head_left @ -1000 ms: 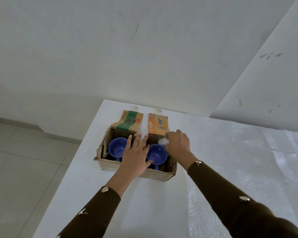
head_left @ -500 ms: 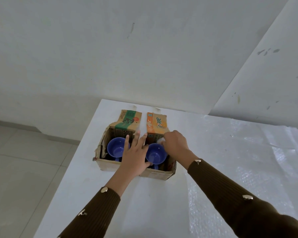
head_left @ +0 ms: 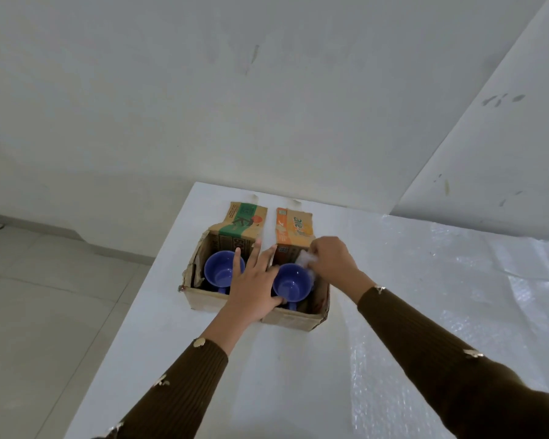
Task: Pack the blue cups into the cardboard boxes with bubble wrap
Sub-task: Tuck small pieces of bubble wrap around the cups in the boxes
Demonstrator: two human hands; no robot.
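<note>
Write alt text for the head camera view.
Two round blue cups sit in an open brown cardboard box on a white table. The right hand presses white bubble wrap beside one cup; the left hand rests flat between them.

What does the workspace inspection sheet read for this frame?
Surface: white table, with a bubble wrap sheet spread over its right part.
Job's things: two blue cups, left cup and right cup, upright in an open cardboard box with its flaps raised.
Clutter: nothing seen.
Grips: left hand open, lying flat between the cups; right hand pinching a bubble wrap wad at the right cup's far rim.
Cables: nothing seen.
Surroundings: white walls, tiled floor.
</note>
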